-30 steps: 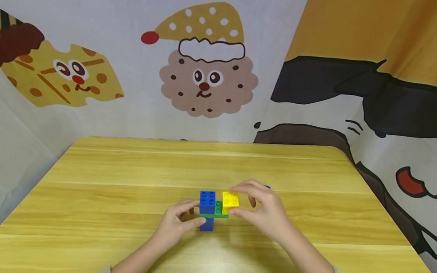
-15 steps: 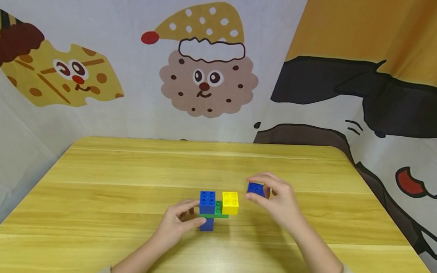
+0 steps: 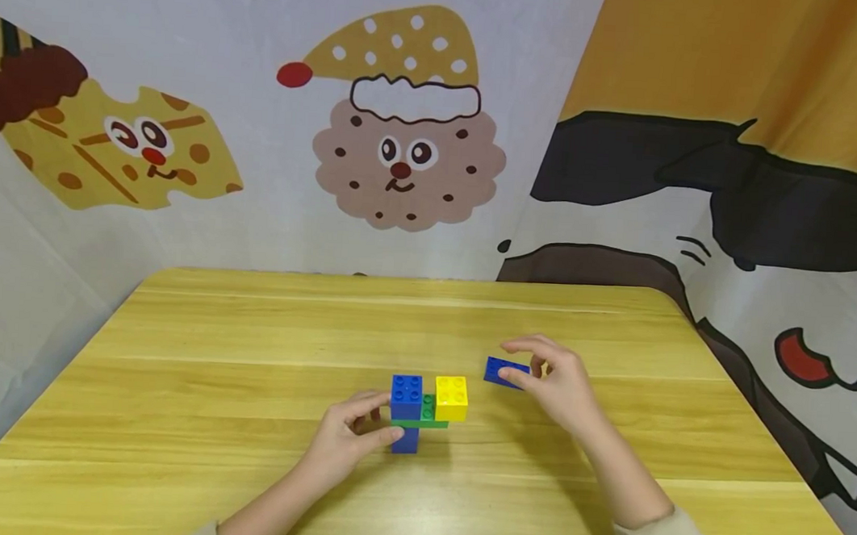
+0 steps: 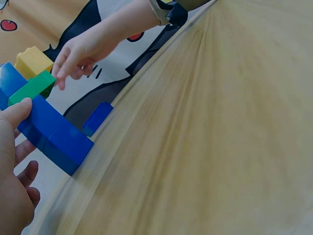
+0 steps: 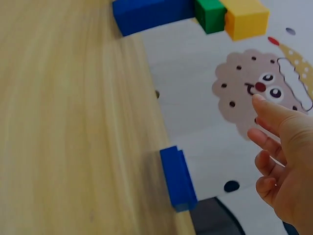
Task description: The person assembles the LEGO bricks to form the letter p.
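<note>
Brick stack | left grip pinches it | right grip parted, empty (blue brick near) | cloth behind

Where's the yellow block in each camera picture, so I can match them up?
Head: yellow block in the lower half, slightly right of centre.
Left wrist: yellow block at upper left.
Right wrist: yellow block at the top, right of centre.
Shared landmark: the green block it sits on.

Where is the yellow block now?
In the head view, the yellow block sits on the right end of the green brick, just right of the top blue block.
</note>
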Demonstrator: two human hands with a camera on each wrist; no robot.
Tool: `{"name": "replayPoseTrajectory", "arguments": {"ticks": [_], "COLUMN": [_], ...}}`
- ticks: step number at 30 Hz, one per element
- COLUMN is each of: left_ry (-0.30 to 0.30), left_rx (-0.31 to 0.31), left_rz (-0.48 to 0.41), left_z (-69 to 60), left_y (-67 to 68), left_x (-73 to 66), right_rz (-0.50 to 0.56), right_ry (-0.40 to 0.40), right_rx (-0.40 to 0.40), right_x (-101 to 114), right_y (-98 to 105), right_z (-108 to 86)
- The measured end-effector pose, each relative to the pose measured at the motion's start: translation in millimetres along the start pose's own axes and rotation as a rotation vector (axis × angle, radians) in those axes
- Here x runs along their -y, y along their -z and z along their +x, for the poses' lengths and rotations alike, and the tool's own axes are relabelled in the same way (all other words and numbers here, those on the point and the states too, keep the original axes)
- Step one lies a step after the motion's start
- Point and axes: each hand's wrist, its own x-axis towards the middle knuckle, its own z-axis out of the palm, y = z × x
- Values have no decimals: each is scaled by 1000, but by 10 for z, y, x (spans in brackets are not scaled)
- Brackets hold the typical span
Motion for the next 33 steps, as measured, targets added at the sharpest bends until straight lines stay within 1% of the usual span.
{"name": "replayPoseTrajectory", "arguments": {"ticks": [4, 11, 16, 23, 27, 33], "left_ry": [-4, -10, -20, -22, -28, -15], "left_rx": [-5, -7, -7, -12, -9, -3], "left_rz": [-6, -16, -15, -8, -12, -15], "left_z": [-3, -6, -5, -5, 1, 1], "left_y": [-3, -4, -6, -1, 2, 4], "left_x": [1, 9, 10, 7, 14, 11], "right_rz": [-9, -36, -41, -63, -81, -95], "right_ry": [-33, -97, -142, -156, -153, -152], "right_rx": [26, 87, 121, 153, 159, 153], "right_x": [-76, -285, -391, -516, -579, -651], "right_y": [9, 1, 0, -15, -35, -65], "right_z": [0, -11, -16, -32, -38, -66]}}
